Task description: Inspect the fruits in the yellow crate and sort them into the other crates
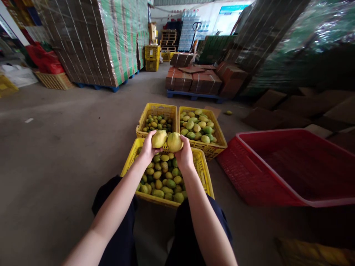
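Note:
My left hand (149,147) is closed around a yellow lemon (159,139). Side by side with it, a second, greenish-yellow lemon (174,142) is gripped in my right hand (185,154). Both are held up above the far side of the near yellow crate (206,173), which holds many yellow and green lemons (166,181). Behind it stand two more yellow crates: the left crate (141,123) has smaller, greener fruit, and the right crate (220,135) has larger yellow and green lemons. My forearms cover part of the near crate.
A large red bin (235,166) stands on the right. One loose lemon (228,112) lies on the floor beyond the crates. Bundled flat cardboard (194,79) sits on a blue pallet (191,95). Tall wrapped stacks (83,40) rise at the left.

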Demonstrator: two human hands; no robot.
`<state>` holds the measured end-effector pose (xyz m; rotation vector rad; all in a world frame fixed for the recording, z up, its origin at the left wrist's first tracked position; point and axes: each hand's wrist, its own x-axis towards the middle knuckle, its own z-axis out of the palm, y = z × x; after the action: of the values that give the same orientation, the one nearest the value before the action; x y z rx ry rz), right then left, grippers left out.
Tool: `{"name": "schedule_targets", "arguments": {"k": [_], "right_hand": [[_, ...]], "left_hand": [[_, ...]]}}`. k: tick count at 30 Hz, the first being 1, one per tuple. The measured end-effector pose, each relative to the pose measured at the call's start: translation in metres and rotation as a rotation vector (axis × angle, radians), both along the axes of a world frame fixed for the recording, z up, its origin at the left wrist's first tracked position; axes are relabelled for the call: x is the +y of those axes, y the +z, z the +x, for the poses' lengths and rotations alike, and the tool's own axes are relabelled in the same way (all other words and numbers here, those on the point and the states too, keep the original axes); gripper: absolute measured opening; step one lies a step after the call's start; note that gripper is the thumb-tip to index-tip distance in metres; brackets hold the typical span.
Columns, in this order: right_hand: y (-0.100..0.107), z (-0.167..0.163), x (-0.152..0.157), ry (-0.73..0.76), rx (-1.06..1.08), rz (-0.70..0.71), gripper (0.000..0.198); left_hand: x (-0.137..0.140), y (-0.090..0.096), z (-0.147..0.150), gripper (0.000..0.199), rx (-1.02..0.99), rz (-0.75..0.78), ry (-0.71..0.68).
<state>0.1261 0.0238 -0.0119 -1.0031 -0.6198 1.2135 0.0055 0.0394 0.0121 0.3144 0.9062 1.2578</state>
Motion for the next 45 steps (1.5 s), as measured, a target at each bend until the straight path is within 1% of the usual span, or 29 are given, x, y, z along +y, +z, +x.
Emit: {"name": "schedule_targets", "arguments": {"k": [2,4,7,9,10,15,18,20,22,24,26,29,31,36,41,43,45], "right_hand": [[-0.004,-0.003,0.000,-0.006,-0.031,0.028,0.040],[-0.006,-0.005,0.000,-0.021,-0.006,0.030,0.038],[-0.005,-0.009,0.000,-0.082,0.053,-0.045,0.039],[-0.004,-0.011,-0.001,-0.094,0.060,-0.088,0.042],[-0.003,-0.012,-0.002,-0.078,0.058,-0.089,0.043],[0.003,-0.016,-0.011,0.095,0.025,0.018,0.045],[0.006,-0.017,-0.015,0.122,-0.012,0.023,0.048],[0.006,-0.018,-0.016,0.122,-0.022,0.021,0.049],[0.004,-0.018,-0.016,0.122,-0.040,0.040,0.050],[0.000,-0.018,-0.015,0.125,-0.068,0.076,0.052],[-0.004,-0.017,-0.014,0.125,-0.098,0.129,0.055],[-0.007,-0.015,-0.013,0.102,-0.136,0.222,0.061],[-0.005,-0.012,-0.014,0.102,-0.163,0.281,0.062],[0.000,-0.007,-0.018,0.145,-0.234,0.416,0.058],[0.002,-0.005,-0.021,0.133,-0.294,0.500,0.055],[0.003,-0.005,-0.022,0.130,-0.320,0.520,0.053],[0.005,-0.004,-0.023,0.126,-0.353,0.532,0.052]], "left_hand": [[-0.001,0.001,-0.001,0.025,0.007,-0.018,0.027],[-0.002,0.004,-0.001,0.027,-0.022,-0.021,0.003],[-0.004,0.009,0.000,0.031,-0.077,-0.022,-0.065],[-0.004,0.011,0.002,0.031,-0.074,-0.035,-0.063],[-0.005,0.011,0.002,0.031,-0.060,-0.037,-0.056],[-0.006,0.009,0.002,0.041,-0.040,0.035,-0.057],[-0.006,0.007,0.000,0.044,-0.043,0.070,-0.022],[-0.004,0.005,-0.003,0.041,-0.048,0.056,-0.008],[-0.001,0.003,-0.005,0.035,-0.065,0.006,-0.009],[0.004,0.001,-0.006,0.032,-0.091,-0.052,-0.003],[0.007,-0.001,-0.005,0.032,-0.116,-0.070,0.016],[0.007,-0.002,-0.003,0.029,-0.137,-0.007,0.047],[0.004,-0.001,-0.002,0.026,-0.121,0.057,0.054],[-0.007,0.002,-0.002,0.024,-0.015,0.262,0.001],[-0.010,0.002,-0.001,0.027,0.059,0.436,0.019],[-0.011,0.003,-0.001,0.029,0.080,0.472,0.019],[-0.012,0.004,-0.001,0.030,0.093,0.474,0.013]]}}
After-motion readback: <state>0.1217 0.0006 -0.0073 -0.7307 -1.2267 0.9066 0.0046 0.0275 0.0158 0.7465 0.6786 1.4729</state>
